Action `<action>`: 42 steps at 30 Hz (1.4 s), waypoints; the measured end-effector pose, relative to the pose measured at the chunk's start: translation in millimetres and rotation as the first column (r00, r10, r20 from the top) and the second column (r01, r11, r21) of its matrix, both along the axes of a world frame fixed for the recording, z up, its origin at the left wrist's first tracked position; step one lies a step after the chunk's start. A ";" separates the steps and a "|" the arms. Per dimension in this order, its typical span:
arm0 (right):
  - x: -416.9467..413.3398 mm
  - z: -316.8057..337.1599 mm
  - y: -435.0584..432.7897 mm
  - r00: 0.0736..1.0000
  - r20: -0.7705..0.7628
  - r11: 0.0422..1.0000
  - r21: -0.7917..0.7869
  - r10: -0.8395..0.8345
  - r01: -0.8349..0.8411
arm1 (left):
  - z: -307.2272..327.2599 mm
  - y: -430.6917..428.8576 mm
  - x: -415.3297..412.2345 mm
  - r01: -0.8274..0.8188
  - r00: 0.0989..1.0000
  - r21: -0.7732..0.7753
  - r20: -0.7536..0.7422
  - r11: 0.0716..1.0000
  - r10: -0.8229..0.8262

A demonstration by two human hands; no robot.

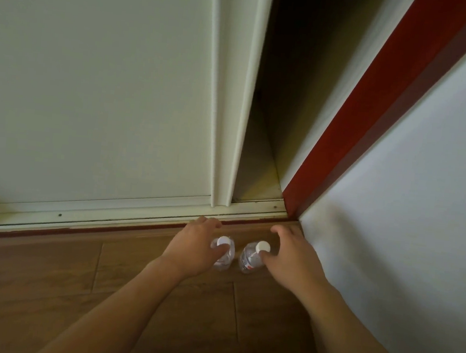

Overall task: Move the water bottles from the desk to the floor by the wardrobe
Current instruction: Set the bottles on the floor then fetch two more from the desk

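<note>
Two clear water bottles with white caps stand upright side by side on the wooden floor, just in front of the wardrobe's sliding-door track [138,210]. My left hand [192,243] is at the left bottle [223,257], with its thumb resting on the bottle's shoulder and its fingers spread beyond the cap. My right hand [289,254] is at the right bottle [250,258], thumb against the neck below the cap, fingers apart and off the bottle. Neither hand closes around its bottle.
The white wardrobe door [99,80] is slid left, leaving a dark gap [284,96] into the wardrobe. A red-brown frame post [358,117] and a white wall [422,193] close off the right side. Wooden floor [48,273] stretches left and towards me.
</note>
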State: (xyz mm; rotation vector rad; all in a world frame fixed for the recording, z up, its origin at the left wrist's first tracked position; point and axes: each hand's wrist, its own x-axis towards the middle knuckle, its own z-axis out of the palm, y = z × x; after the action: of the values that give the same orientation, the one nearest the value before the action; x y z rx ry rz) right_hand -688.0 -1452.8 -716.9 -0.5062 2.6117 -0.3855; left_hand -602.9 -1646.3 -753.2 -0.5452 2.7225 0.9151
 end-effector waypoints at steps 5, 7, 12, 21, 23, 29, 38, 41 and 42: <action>14.4 74.8 3.2 0.999 -0.037 1.000 -0.005 -0.008 0.008 | 86.8 4.4 22.0 0.023 1.000 -0.041 -0.007 0.999 -0.024; 23.0 113.8 3.9 0.997 -0.074 1.000 0.004 -0.005 0.006 | 130.1 6.8 33.7 0.046 0.998 -0.087 -0.031 0.995 -0.049; 45.4 230.6 6.1 0.988 -0.150 0.999 0.023 0.036 -0.033 | 252.0 8.8 62.8 0.079 0.995 -0.213 -0.044 0.974 -0.090; 86.3 450.5 9.7 0.981 -0.177 0.995 0.077 0.082 -0.069 | 472.4 -0.5 104.4 0.042 0.997 -0.276 -0.043 0.960 -0.056; 95.6 497.6 11.8 0.979 -0.185 0.993 0.096 0.090 -0.073 | 521.0 -1.7 112.4 0.018 0.998 -0.267 -0.059 0.963 -0.035; 131.9 602.4 21.8 0.969 -0.232 0.992 0.112 0.087 -0.062 | 631.3 3.7 151.3 -0.077 0.993 -0.251 -0.104 0.965 0.052; 177.3 663.4 39.5 0.961 -0.274 0.998 0.040 -0.042 0.056 | 693.3 14.0 205.5 -0.186 0.961 -0.170 -0.237 0.968 0.143; 204.8 666.3 40.4 0.955 -0.275 0.991 0.040 -0.114 0.129 | 694.5 11.4 223.0 -0.161 0.960 -0.126 -0.251 0.979 0.125; 215.5 666.8 39.9 0.952 -0.276 0.987 0.045 -0.133 0.152 | 694.0 9.6 228.7 -0.136 0.962 -0.123 -0.254 0.983 0.102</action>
State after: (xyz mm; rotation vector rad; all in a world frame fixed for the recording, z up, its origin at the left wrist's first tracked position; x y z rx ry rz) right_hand -472.5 -1413.0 -50.1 -0.3712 2.9283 -0.2914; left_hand -374.2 -1636.7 -59.2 -0.6696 3.0243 0.8779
